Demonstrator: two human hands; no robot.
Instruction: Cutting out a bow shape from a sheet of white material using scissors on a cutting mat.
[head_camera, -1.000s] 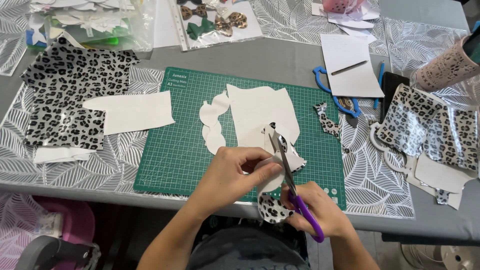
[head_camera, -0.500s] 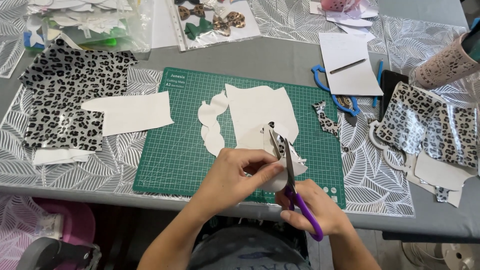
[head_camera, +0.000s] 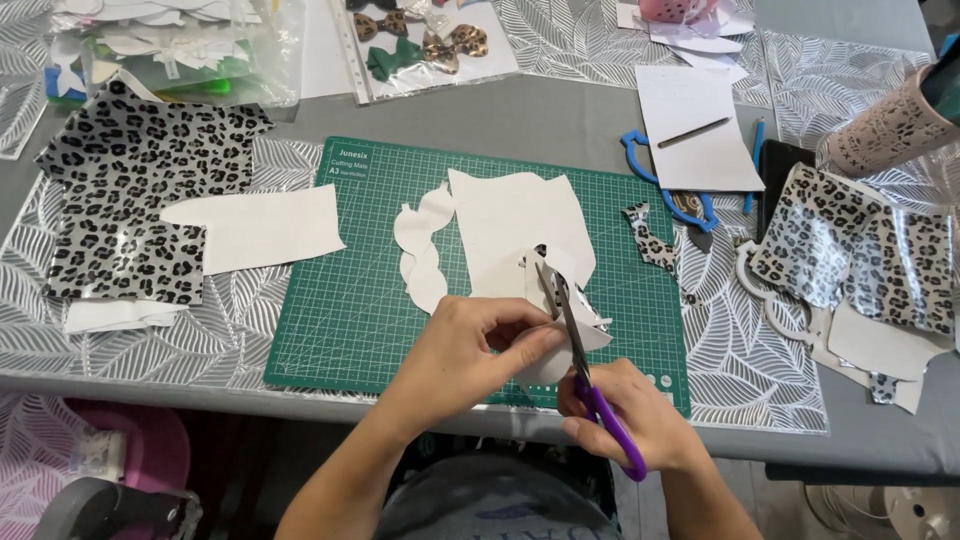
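Observation:
My left hand (head_camera: 468, 347) pinches a small white-backed piece of material (head_camera: 560, 352) over the near edge of the green cutting mat (head_camera: 340, 300). My right hand (head_camera: 628, 418) grips purple-handled scissors (head_camera: 590, 380), whose blades point away from me and cut into that piece. A larger white sheet (head_camera: 520, 225) and a scalloped white cut-out (head_camera: 420, 250) lie flat on the mat just beyond the hands.
Leopard-print fabric (head_camera: 130, 200) and a white sheet (head_camera: 255, 228) lie left of the mat. On the right are a leopard scrap (head_camera: 650, 235), blue scissors (head_camera: 665, 185), paper with a pencil (head_camera: 700, 125), more leopard pieces (head_camera: 860, 250). Bows in a clear sleeve (head_camera: 420, 40) sit at the back.
The scissors have worked further along the piece while my left hand turned it a little. Both hands stay at the mat's near edge.

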